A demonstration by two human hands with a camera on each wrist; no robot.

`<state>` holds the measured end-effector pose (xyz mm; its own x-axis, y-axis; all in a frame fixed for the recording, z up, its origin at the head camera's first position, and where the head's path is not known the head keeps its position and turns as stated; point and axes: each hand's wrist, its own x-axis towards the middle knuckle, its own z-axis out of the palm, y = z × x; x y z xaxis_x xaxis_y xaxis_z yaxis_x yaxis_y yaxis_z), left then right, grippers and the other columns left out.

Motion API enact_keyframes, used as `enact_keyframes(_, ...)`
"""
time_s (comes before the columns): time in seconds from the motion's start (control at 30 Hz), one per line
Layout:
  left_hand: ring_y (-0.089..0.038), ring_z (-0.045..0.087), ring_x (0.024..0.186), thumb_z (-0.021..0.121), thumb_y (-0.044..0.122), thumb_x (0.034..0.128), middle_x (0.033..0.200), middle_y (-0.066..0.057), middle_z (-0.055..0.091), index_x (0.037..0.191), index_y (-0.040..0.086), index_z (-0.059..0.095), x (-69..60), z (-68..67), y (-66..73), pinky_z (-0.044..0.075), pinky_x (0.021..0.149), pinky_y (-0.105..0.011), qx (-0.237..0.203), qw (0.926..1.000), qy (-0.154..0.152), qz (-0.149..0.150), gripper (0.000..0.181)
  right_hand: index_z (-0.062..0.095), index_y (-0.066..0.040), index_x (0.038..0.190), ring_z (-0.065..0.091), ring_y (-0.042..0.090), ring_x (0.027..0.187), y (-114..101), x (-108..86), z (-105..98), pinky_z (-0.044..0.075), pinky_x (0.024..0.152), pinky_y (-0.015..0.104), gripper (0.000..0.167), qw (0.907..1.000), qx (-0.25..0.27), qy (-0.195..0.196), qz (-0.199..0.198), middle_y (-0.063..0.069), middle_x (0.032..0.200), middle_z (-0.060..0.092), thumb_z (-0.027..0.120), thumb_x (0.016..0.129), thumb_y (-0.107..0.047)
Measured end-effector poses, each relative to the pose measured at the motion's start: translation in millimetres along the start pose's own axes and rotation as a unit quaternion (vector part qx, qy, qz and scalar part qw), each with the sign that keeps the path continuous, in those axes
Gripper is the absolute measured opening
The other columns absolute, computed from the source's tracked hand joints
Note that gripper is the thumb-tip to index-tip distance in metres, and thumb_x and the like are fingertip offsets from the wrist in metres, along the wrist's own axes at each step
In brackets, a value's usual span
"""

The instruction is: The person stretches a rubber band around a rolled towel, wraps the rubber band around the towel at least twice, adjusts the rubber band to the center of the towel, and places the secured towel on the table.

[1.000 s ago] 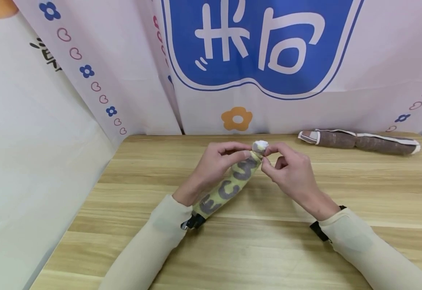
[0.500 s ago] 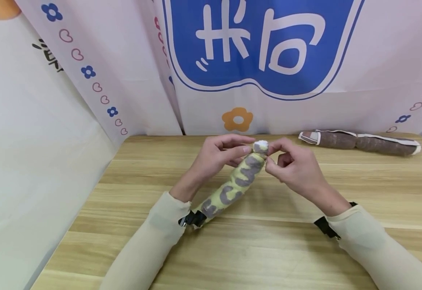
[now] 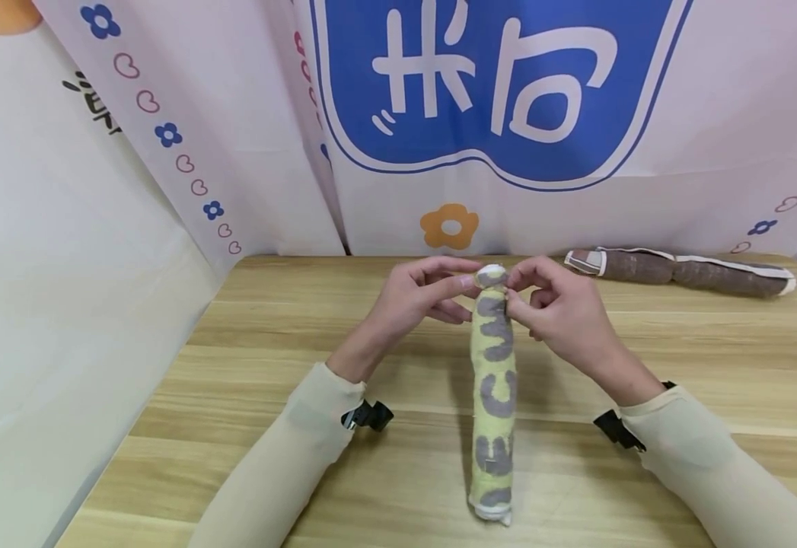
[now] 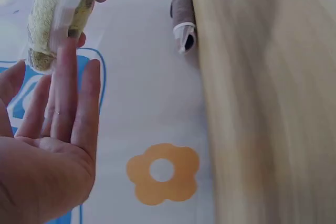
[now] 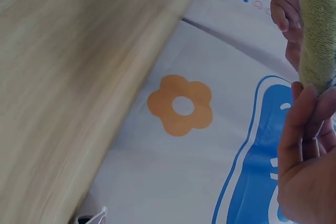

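A rolled towel (image 3: 494,415), yellow with grey letters, hangs or stands lengthwise in the middle of the head view, its narrow neck near the top. My right hand (image 3: 562,320) pinches it at that neck between thumb and forefinger; the right wrist view shows the fingertips (image 5: 307,95) against the yellow end. From the other side my left hand (image 3: 408,301) reaches to the same neck with fairly straight fingers. In the left wrist view those fingers (image 4: 65,90) are extended beside the towel's end. What is pinched besides the cloth is too small to tell.
A brown roll (image 3: 679,272) with pale edging lies at the back right of the wooden table (image 3: 268,335), close to the printed cloth backdrop (image 3: 384,213). A dark wrist camera (image 3: 371,416) juts from the left sleeve, another dark device (image 3: 617,430) from the right.
The towel has swung from a slant toward the left forearm to nearly straight toward me, its lower end moving right. My left fingers have loosened from the neck; the right hand keeps pinching.
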<state>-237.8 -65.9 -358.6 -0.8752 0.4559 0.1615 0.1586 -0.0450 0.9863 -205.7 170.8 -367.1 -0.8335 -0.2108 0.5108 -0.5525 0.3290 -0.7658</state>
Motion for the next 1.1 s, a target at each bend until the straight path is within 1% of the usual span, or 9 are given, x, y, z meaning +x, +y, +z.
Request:
enact_keyframes(0.17, -0.031, 0.078, 0.084, 0.074, 0.027, 0.1009, 0.11, -0.013, 0.078, 0.123, 0.008, 0.077, 2.4, 0.3, -8.9, 0.064, 0.077, -0.048, 0.012, 0.9983, 0.027, -0.05, 0.03, 0.07, -0.006, 0.1, 0.049, 0.008, 0.047, 10, -0.9, 10, 0.039, 0.044, 0.02, 0.019, 0.996, -0.063, -0.008, -0.062, 0.007, 0.092, 0.074, 0.076, 0.089, 0.009)
enact_keyframes(0.3, -0.03, 0.077, 0.089, 0.079, 0.031, 0.0973, 0.11, -0.009, 0.078, 0.12, 0.009, 0.079, 4.0, 0.2, -17.5, 0.063, 0.08, -0.05, 0.028, 0.9943, 0.028, -0.099, 0.031, 0.071, -0.009, 0.097, 0.048, 0.007, 0.052, 18, -2.4, 15, 0.039, 0.048, 0.022, 0.021, 0.9889, -0.115, -0.032, -0.089, 0.001, 0.085, 0.071, 0.077, 0.087, 0.008)
enact_keyframes(0.37, -0.029, 0.077, 0.088, 0.08, 0.031, 0.0964, 0.108, -0.008, 0.079, 0.118, 0.01, 0.08, 5.1, -0.7, -23.5, 0.063, 0.079, -0.047, 0.038, 0.991, 0.025, -0.126, 0.03, 0.071, -0.01, 0.096, 0.049, 0.008, 0.056, 21, -3.4, 17, 0.041, 0.051, 0.025, 0.02, 0.9863, -0.133, -0.047, -0.087, 0.0, 0.086, 0.069, 0.077, 0.087, 0.006)
enact_keyframes(0.5, -0.027, 0.078, 0.085, 0.08, 0.024, 0.097, 0.106, -0.009, 0.079, 0.115, 0.007, 0.08, 6.9, -2.4, -35.4, 0.064, 0.075, -0.04, 0.032, 0.9859, 0.026, -0.162, 0.025, 0.072, -0.012, 0.095, 0.052, 0.009, 0.06, 25, -5.2, 19, 0.045, 0.055, 0.028, 0.017, 0.9852, -0.146, -0.078, -0.042, 0.0, 0.093, 0.07, 0.077, 0.088, 0.002)
enact_keyframes(0.6, -0.027, 0.078, 0.085, 0.08, 0.02, 0.0974, 0.107, -0.01, 0.079, 0.115, 0.004, 0.079, 7.6, -2.4, -41.0, 0.064, 0.073, -0.038, 0.017, 0.9849, 0.038, -0.168, 0.024, 0.074, -0.012, 0.1, 0.053, 0.01, 0.058, 26, -5.4, 20, 0.044, 0.051, 0.027, 0.014, 0.9862, -0.139, -0.09, -0.007, 0.001, 0.095, 0.073, 0.076, 0.092, 0.0)
enact_keyframes(0.7, -0.027, 0.078, 0.083, 0.08, 0.017, 0.0973, 0.107, -0.011, 0.078, 0.114, 0.002, 0.079, 7.5, -1.8, -41.8, 0.064, 0.073, -0.038, 0.012, 0.9847, 0.057, -0.164, 0.023, 0.078, -0.01, 0.107, 0.055, 0.01, 0.057, 26, -5.6, 20, 0.045, 0.05, 0.027, 0.015, 0.987, -0.134, -0.089, -0.007, 0.002, 0.099, 0.076, 0.078, 0.094, -0.001)
enact_keyframes(0.83, -0.025, 0.078, 0.079, 0.079, 0.014, 0.0978, 0.106, -0.012, 0.078, 0.112, 0.002, 0.079, 6.4, -0.7, -40.8, 0.064, 0.073, -0.038, 0.009, 0.9826, 0.08, -0.168, 0.019, 0.082, -0.011, 0.113, 0.059, 0.01, 0.064, 26, -6.7, 19, 0.051, 0.056, 0.026, 0.021, 0.9868, -0.133, -0.089, -0.027, 0.002, 0.104, 0.078, 0.08, 0.093, -0.002)
enact_keyframes(0.93, -0.024, 0.077, 0.076, 0.078, 0.011, 0.0983, 0.104, -0.013, 0.078, 0.111, 0.001, 0.079, 5.2, 0.7, -39.7, 0.064, 0.073, -0.038, 0.003, 0.9817, 0.091, -0.167, 0.017, 0.084, -0.011, 0.111, 0.063, 0.011, 0.071, 26, -7.6, 20, 0.053, 0.06, 0.026, 0.022, 0.9873, -0.128, -0.083, -0.045, 0.002, 0.104, 0.078, 0.081, 0.092, 0.0)
enact_keyframes(1.1, -0.022, 0.076, 0.073, 0.077, 0.009, 0.0984, 0.1, -0.013, 0.078, 0.108, -0.001, 0.079, 3.1, 5.0, -38.1, 0.064, 0.07, -0.036, 0.007, 0.9821, 0.108, -0.155, 0.014, 0.085, -0.01, 0.108, 0.063, 0.011, 0.072, 28, -7.9, 21, 0.052, 0.06, 0.025, 0.023, 0.9851, -0.137, -0.071, -0.077, 0.001, 0.101, 0.076, 0.082, 0.089, 0.003)
